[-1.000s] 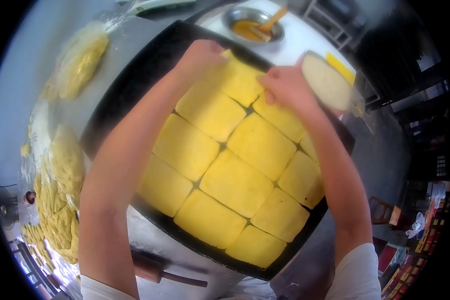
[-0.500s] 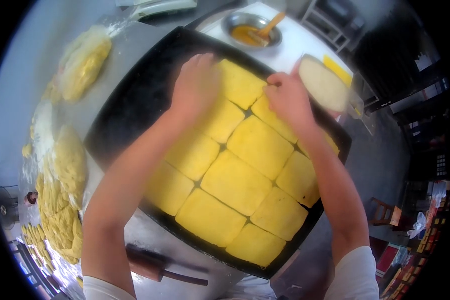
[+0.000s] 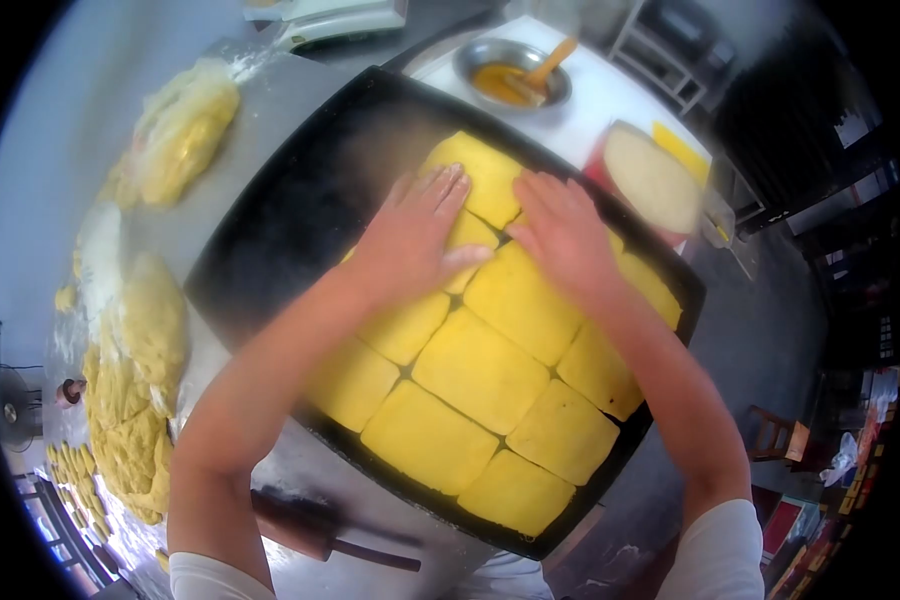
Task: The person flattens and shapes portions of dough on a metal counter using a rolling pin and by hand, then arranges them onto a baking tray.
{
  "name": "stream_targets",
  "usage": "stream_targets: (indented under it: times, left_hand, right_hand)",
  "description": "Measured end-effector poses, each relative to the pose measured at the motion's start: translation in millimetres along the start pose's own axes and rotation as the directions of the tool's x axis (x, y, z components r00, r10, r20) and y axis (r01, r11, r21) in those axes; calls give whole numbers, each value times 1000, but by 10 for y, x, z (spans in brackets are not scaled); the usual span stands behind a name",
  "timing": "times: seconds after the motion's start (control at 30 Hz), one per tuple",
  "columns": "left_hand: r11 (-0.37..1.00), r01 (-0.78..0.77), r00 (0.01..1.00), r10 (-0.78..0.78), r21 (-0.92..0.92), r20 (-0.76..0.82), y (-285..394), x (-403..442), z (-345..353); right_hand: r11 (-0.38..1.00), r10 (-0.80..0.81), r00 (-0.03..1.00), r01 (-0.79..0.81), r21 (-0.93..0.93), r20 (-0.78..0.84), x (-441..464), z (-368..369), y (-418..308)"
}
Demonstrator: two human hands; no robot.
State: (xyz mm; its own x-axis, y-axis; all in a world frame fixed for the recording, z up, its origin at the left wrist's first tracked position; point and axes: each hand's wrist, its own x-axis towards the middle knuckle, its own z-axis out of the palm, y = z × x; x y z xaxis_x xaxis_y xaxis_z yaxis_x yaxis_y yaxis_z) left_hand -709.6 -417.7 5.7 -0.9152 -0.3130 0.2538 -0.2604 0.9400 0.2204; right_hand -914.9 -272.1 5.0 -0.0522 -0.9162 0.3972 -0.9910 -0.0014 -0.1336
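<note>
Yellow rectangular dough pieces (image 3: 482, 370) lie side by side in a large black tray (image 3: 270, 215), with narrow dark gaps between them. My left hand (image 3: 415, 235) rests palm down, fingers stretched, its fingertips on the left edge of the farthest dough piece (image 3: 480, 175) and its thumb over the piece below. On the other side of that farthest piece, my right hand (image 3: 565, 225) lies with its fingers extended on the dough. Neither hand holds anything. The far left part of the tray shows bare black metal.
A metal bowl (image 3: 480, 65) of orange liquid holds a wooden-handled brush (image 3: 550, 65). Beside it stands a container of pale contents (image 3: 655, 175). Dough lumps (image 3: 180, 130) and flour lie at left. A rolling pin (image 3: 295, 528) lies near the tray's front edge.
Both hands held the farthest dough piece by its edges a second ago. They have since let go and flattened onto the dough, moving nearer to me. The view has shifted slightly.
</note>
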Motion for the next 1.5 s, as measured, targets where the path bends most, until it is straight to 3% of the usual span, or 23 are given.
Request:
stream_targets:
  times: [0.1, 0.2, 0.33, 0.53, 0.63, 0.73, 1.03, 1.13, 1.23, 1.3, 1.4, 1.5]
  left_hand:
    - [994, 38, 997, -31, -106, 67, -49, 17, -99]
    - [996, -18, 1000, 18, -83, -3, -63, -20, -125]
    - [998, -60, 998, 61, -35, 24, 44, -110, -41]
    - [996, -83, 996, 82, 30, 25, 152, -102, -68]
    - [995, -91, 996, 89, 43, 31, 209, -116, -46]
    - [993, -116, 993, 116, -22, 3, 306, -153, 2]
    - [995, -31, 998, 36, -98, 46, 396, -124, -151]
    - [984, 84, 971, -116, -157, -208, 601, -266, -358]
    - [841, 315, 908, -402, -439, -118, 987, -781, -705]
    - [898, 298, 921, -360, -324, -152, 1221, -1312, -872]
    - [851, 420, 857, -486, -314, -171, 1695, -2122, -1238]
    - [776, 560, 713, -630, -291, -307, 2117, -3041, -1381]
  right_hand:
    - [999, 37, 999, -37, 21, 7, 5, -62, -45]
    - [999, -6, 1000, 5, 37, 10, -39, -161, -93]
    - [999, -43, 998, 44, -28, 34, -168, -114, -141]
    - [999, -23, 997, 21, 27, 70, -152, -162, -117]
    - [996, 14, 1000, -16, 91, 17, -153, -192, -122]
    - [982, 75, 986, -46, 185, -151, -221, -415, -191]
    - [823, 362, 929, -283, 493, -73, -1008, -996, -767]
    - [780, 396, 916, -298, 550, -66, -1205, -1195, -1006]
    - [718, 393, 919, -333, 611, 39, -1433, -1412, -1326]
    - [682, 330, 942, -285, 673, 64, -1571, -1439, -1543]
    - [640, 218, 975, -171, 749, 36, -1635, -1514, -1973]
    - [625, 22, 998, -62, 779, 62, -1670, -1512, -2377]
